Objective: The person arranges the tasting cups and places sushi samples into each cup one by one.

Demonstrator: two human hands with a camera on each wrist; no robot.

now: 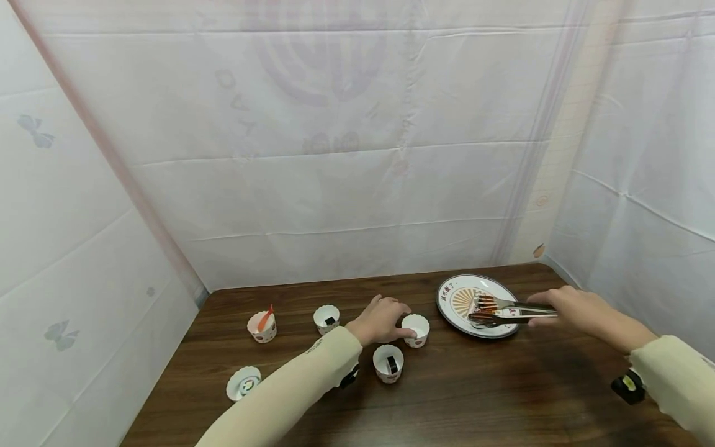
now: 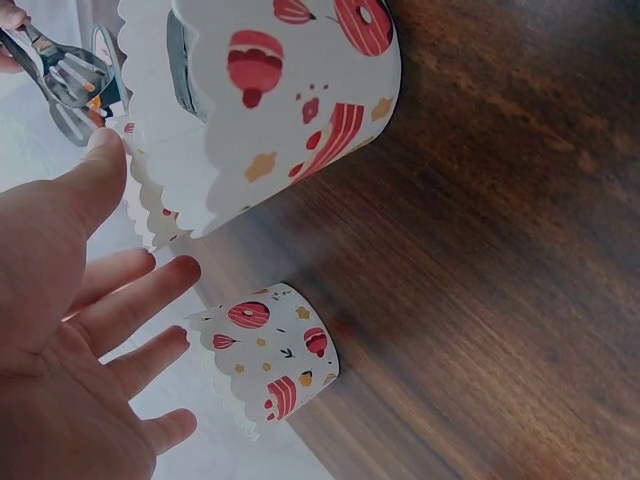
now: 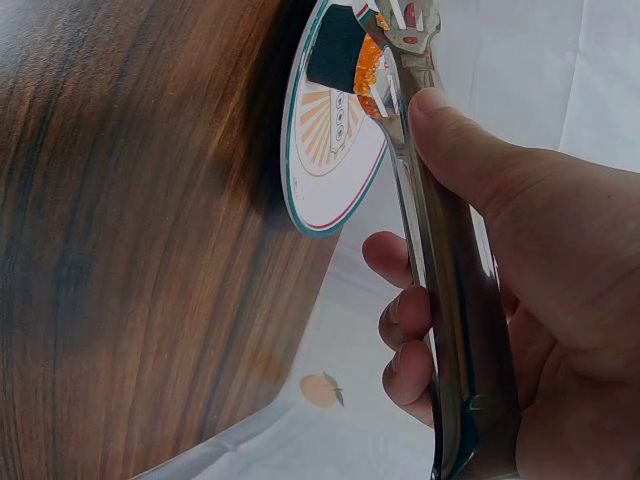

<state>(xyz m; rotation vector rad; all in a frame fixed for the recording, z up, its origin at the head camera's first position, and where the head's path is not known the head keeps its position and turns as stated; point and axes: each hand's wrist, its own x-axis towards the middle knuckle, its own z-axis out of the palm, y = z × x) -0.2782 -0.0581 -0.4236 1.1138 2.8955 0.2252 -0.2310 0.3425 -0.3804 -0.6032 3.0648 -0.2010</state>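
Observation:
My left hand (image 1: 382,320) reaches to a white paper cup (image 1: 416,329), fingertips right at its scalloped rim. Its thumb and fingers look spread and fairly straight in the left wrist view. In front of that hand stands a printed paper cup (image 1: 388,365) with a black-wrapped piece inside. My right hand (image 1: 581,310) grips metal serving tongs (image 3: 450,300), their heads over the round plate (image 1: 455,288). At the tong heads, in the right wrist view, is a black-wrapped sushi piece (image 3: 335,50) topped with orange roe, partly covered by the tongs.
To the left stand more paper cups: one with an orange-red piece (image 1: 265,320), one with a dark piece (image 1: 329,321), and one (image 1: 243,383) with a round white-and-green piece, partly behind my left sleeve. White cloth (image 1: 335,186) hangs behind the brown wooden table (image 1: 475,397).

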